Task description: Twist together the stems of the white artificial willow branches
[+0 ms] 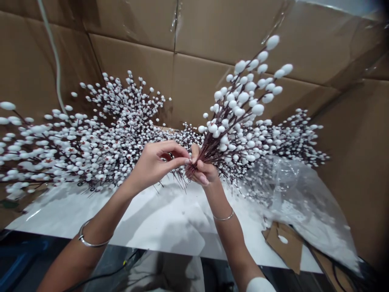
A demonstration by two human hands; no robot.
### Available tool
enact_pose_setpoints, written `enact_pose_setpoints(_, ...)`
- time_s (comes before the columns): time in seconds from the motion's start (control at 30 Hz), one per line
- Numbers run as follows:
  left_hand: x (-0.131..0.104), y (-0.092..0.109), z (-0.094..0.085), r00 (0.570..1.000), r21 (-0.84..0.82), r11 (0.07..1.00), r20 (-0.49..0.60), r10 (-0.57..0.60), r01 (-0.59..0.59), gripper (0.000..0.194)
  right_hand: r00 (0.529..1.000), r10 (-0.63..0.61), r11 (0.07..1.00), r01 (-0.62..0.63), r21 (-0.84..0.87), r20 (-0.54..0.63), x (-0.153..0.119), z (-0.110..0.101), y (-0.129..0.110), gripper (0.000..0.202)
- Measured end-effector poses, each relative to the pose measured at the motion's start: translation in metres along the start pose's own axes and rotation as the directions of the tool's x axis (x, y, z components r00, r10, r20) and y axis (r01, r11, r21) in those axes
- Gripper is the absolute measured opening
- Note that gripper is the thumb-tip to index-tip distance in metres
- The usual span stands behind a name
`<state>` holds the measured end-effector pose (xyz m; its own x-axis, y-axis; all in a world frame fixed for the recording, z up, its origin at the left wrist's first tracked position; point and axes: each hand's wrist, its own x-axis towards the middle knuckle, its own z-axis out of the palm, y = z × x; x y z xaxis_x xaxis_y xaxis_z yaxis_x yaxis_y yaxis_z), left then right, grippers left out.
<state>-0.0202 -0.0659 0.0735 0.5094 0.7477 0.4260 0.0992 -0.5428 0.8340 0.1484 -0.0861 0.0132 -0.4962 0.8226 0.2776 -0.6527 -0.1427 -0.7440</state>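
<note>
A bunch of artificial berry stems (243, 97), with white oval berries on thin dark-brown stems, is gripped near its lower end by my right hand (207, 172). The bunch leans up and to the right. Beside the right thumb, my left hand (156, 162) has its thumb and index finger pinched together against the gathered stems. Whatever is between those two fingertips is too small to make out. Bare stem ends show below the hands.
More white berry stems (100, 142) are heaped at the left and back, with others (300, 134) at the right. Clear plastic wrapping (304, 194) and a torn cardboard piece (285, 245) lie on the white tabletop (152, 227). A cardboard wall (206, 73) stands behind.
</note>
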Motion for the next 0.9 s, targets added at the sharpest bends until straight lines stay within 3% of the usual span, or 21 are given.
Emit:
enact_pose_setpoints(0.1, -0.001, -0.004, 0.001, 1.000, -0.019, 1.000, 0.004, 0.007, -0.007, 0.013, 0.998, 0.039, 0.999, -0.040, -0.012, -0.054, -0.001, 0.002, 0.001, 0.040)
enact_pose_setpoints(0.23, -0.004, -0.010, 0.010, 0.996, -0.128, 0.990, -0.049, -0.070, 0.063, 0.017, 0.986, 0.015, 1.000, -0.011, 0.028, -0.168, -0.002, 0.008, -0.001, 0.037)
enact_pose_setpoints(0.37, -0.004, -0.011, 0.019, 0.978, -0.257, 0.954, -0.096, -0.183, 0.153, 0.021, 0.961, 0.016, 0.996, 0.008, 0.088, -0.275, -0.001, 0.019, -0.006, 0.023)
enact_pose_setpoints(0.53, -0.002, -0.015, 0.025, 0.955, -0.423, 0.876, -0.067, -0.288, 0.234, 0.025, 0.925, 0.071, 0.987, -0.011, 0.159, -0.373, 0.000, 0.030, -0.012, 0.003)
enact_pose_setpoints(0.73, -0.001, -0.030, 0.029, 0.924, -0.499, 0.811, -0.051, -0.380, 0.305, 0.031, 0.885, 0.139, 0.977, -0.050, 0.206, -0.445, 0.001, 0.036, -0.017, 0.022)
enact_pose_setpoints(0.83, -0.002, -0.032, 0.027, 0.906, -0.473, 0.822, -0.104, -0.410, 0.318, 0.033, 0.874, 0.165, 0.976, -0.078, 0.204, -0.457, 0.001, 0.034, -0.018, 0.033)
enact_pose_setpoints(0.9, -0.005, -0.028, 0.026, 0.920, -0.415, 0.861, -0.120, -0.372, 0.294, 0.033, 0.870, 0.182, 0.973, -0.092, 0.210, -0.458, 0.003, 0.031, -0.018, 0.036)
